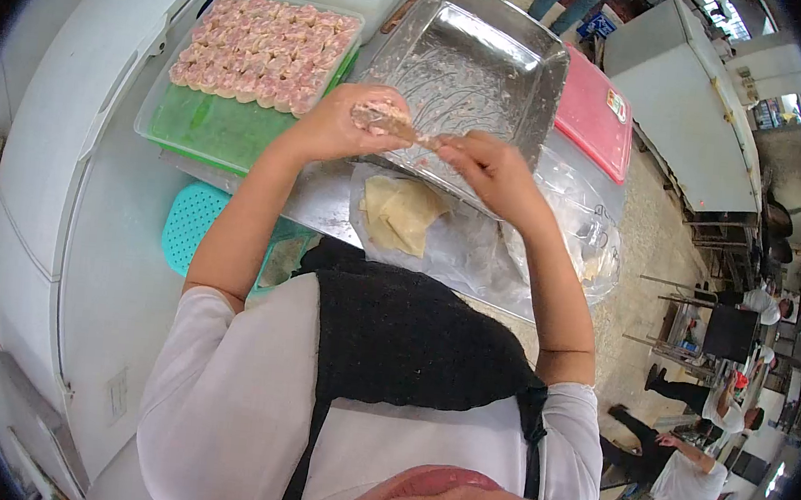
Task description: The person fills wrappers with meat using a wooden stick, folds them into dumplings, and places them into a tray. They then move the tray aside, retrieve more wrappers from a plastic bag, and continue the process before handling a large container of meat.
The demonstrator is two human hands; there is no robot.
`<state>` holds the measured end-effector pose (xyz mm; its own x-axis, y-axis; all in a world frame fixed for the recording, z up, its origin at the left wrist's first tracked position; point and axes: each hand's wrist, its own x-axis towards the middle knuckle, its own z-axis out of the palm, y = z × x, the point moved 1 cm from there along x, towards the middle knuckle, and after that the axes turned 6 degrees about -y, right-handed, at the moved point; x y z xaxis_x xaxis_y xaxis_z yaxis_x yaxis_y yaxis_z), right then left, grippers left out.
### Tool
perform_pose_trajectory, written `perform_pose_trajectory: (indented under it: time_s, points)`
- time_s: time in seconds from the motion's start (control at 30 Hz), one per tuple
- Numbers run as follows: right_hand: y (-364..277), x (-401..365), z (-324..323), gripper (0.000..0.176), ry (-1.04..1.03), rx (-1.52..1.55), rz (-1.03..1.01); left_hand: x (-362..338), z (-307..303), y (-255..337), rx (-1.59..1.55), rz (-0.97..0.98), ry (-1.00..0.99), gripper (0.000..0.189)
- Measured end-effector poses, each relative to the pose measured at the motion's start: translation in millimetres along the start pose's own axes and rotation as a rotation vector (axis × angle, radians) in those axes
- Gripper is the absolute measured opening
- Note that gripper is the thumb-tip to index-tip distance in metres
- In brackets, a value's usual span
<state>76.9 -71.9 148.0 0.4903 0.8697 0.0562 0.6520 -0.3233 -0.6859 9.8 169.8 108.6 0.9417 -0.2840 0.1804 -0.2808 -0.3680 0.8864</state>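
The left hand (340, 123) curls its fingers around pinkish filling (396, 106), above the counter (321, 200); the right hand (491, 168) has its fingers pinching a flat tool (385, 122) against this filling; yellowish wrappers (402, 214) lie nearby.

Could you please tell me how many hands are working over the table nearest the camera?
2: the left hand, cupped around meat-like filling by the metal pan's left side, and the right hand, pinching something thin over the pan's near edge. Neither is hidden.
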Motion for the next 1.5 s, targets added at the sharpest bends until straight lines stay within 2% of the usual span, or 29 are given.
perform_pose_trajectory:
  time_s: [0.03,0.1,0.17,0.2,0.23,0.3,0.33,0.4,0.43,0.5,0.57,0.63,0.73,0.8,0.83,0.87,0.93,1.0,1.03,1.1,1.13,1.23,1.27,1.3,1.37,1.43,1.5]
  points:
    - [-3,-3,1,0.023,-0.051,-0.09,0.023,4,3,2,0.0,0.006,-0.006,0.041]
    - [8,-14,-13,0.024,-0.021,-0.105,-0.015,13,8,7,0.205,0.014,-0.068,0.034]
    - [19,-27,-38,0.024,-0.01,-0.249,0.049,14,18,0,0.181,0.005,-0.045,0.034]
    - [14,-35,-51,0.022,-0.003,-0.274,0.147,15,22,0,0.154,-0.009,-0.014,0.035]
    - [13,-40,-52,0.022,0.0,-0.277,0.144,18,26,3,0.157,-0.006,-0.012,0.035]
    - [10,-49,-49,0.025,0.12,-0.178,0.002,25,39,10,0.025,0.058,0.066,0.034]
    - [16,-51,-36,0.023,0.071,-0.224,0.033,29,41,17,0.025,0.059,0.066,0.034]
    - [31,-55,-27,0.023,0.063,-0.183,-0.012,34,44,32,0.111,0.039,-0.113,0.032]
    - [36,-55,-28,0.023,0.05,-0.144,-0.06,36,49,29,0.114,0.038,-0.108,0.032]
    - [36,-60,-39,0.023,0.065,-0.25,-0.033,37,61,12,0.058,-0.06,-0.056,0.03]
    - [21,-67,-40,0.022,0.192,-0.445,0.127,39,72,-3,0.07,-0.095,0.024,0.031]
    - [23,-71,-26,0.021,0.156,-0.441,0.095,40,77,-2,0.079,-0.128,0.105,0.031]
    - [37,-74,-37,0.021,0.13,-0.422,0.061,38,82,7,0.085,-0.102,0.027,0.034]
    - [39,-79,-54,0.021,0.144,-0.403,0.053,27,84,15,-0.002,-0.071,0.171,0.036]
    - [35,-83,-63,0.023,0.162,-0.259,0.035,23,85,25,0.004,-0.073,0.165,0.036]
    - [32,-86,-66,0.025,0.181,-0.116,0.019,20,85,40,0.011,0.004,0.215,0.034]
    - [25,-88,-53,0.026,0.148,-0.117,-0.019,19,80,48,0.018,0.09,0.263,0.032]
    - [20,-83,-24,0.026,0.071,-0.081,-0.084,17,74,45,0.061,0.061,0.069,0.032]
    - [17,-83,-21,0.026,0.075,-0.086,-0.081,15,72,44,0.06,0.067,0.066,0.032]
    - [10,-78,-23,0.024,0.018,-0.222,0.0,10,66,37,0.135,-0.045,0.049,0.034]
    - [-2,-80,-29,0.023,0.109,-0.325,0.044,6,62,33,0.136,-0.042,0.052,0.034]
    - [-32,-74,-15,0.022,0.226,-0.284,0.036,-9,44,24,0.114,-0.049,0.038,0.038]
    - [-31,-68,2,0.021,0.232,-0.341,-0.06,-13,37,26,0.075,-0.02,0.013,0.038]
    - [-35,-62,10,0.021,0.238,-0.343,-0.057,-17,28,27,0.035,0.01,-0.009,0.039]
    - [-46,-47,24,0.019,0.167,-0.35,0.055,-31,10,23,0.09,-0.033,-0.026,0.041]
    - [-56,-40,24,0.021,0.144,-0.344,0.077,-52,-10,16,0.142,-0.089,-0.025,0.043]
    - [-62,-40,31,0.023,0.3,-0.054,0.063,-79,-35,7,0.131,0.053,0.053,0.052]
